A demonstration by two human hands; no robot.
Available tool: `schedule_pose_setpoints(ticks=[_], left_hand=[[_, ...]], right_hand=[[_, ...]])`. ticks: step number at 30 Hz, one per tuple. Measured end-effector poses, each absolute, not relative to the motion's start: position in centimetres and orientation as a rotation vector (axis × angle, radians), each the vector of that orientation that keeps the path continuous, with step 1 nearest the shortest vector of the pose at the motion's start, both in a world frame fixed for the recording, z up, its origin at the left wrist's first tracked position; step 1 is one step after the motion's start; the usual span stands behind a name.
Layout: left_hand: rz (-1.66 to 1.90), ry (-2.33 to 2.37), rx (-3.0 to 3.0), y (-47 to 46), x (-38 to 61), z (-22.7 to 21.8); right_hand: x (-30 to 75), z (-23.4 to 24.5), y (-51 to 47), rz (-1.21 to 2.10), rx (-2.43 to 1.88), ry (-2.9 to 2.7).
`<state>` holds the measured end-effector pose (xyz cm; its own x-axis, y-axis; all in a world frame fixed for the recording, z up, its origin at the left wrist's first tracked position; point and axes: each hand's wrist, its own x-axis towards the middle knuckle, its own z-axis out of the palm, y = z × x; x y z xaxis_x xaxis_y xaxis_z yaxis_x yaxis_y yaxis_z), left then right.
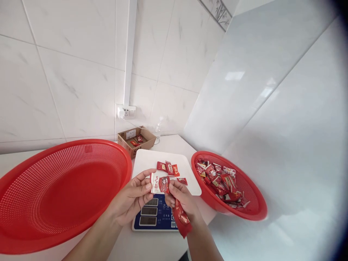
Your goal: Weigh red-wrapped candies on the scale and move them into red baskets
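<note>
My left hand point(127, 203) and right hand point(185, 199) bare, slim fingers point(141, 190), narrow wrists point(115, 216), uncovered forearms point(94, 235) widening behind the wrists

- On the blue scale panel point(161, 227), I read "志"; the next character is unclear.
- A panel button point(173, 224) shows me "计数".
- The cardboard box point(146, 145) bears dark letters beginning "S".
- I can't decipher the red-and-white packet's point(160, 183) lettering or the displays' point(147, 220) digits.

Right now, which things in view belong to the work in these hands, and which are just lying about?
Likely in the work:
packets in the left hand and right hand
scale under them
right basket, holding packets
left basket, perhaps

Likely just about:
box, role unclear
bottle
socket
</note>
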<state>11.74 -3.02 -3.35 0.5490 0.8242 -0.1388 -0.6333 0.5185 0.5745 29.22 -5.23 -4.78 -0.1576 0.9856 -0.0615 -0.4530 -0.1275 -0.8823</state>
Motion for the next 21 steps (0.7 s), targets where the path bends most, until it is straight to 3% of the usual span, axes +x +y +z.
schedule_pose_setpoints(ticks=[14,21], left_hand=[[0.955,0.454,0.578,-2.9,11.5,-3.1],[1.376,0.734,0.884,-3.1,10.8,-2.1]], right_hand=[[28.9,-4.2,-4.9,1.494,-0.871,-0.853],[28.8,-4.0,-3.9,1.347,-0.97,-0.782]])
